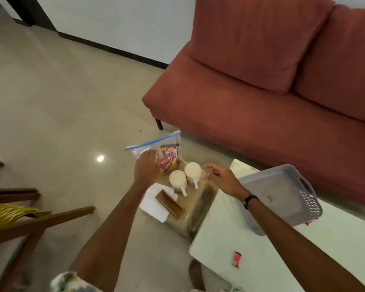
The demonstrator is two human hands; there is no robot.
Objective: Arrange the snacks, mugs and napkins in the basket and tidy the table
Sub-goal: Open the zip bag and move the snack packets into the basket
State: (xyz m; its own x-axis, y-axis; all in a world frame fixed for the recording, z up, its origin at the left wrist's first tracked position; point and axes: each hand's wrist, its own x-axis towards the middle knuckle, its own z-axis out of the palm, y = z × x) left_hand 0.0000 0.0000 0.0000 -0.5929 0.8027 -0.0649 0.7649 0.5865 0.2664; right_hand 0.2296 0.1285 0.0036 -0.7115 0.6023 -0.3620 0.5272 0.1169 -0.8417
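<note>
A clear zip bag [167, 152] with a blue seal holds several snack packets and stands at the far end of a low glass stool [198, 207]. My left hand [147, 167] grips the bag's left side. Two white mugs [177, 180] [193, 170] stand side by side behind the bag, handles toward me. White napkins [154, 204] lie in a brown wooden holder [170, 204] at the stool's near end. My right hand [221, 178] hovers open just right of the mugs. A grey plastic basket [282, 194] sits on the white table [272, 260] to the right.
A small red packet [237, 259] lies on the white table near me. A red sofa [272, 91] stands behind the table. A wooden chair with a yellow cushion [19, 220] is at the left. My bare foot [196, 275] is on the tiled floor.
</note>
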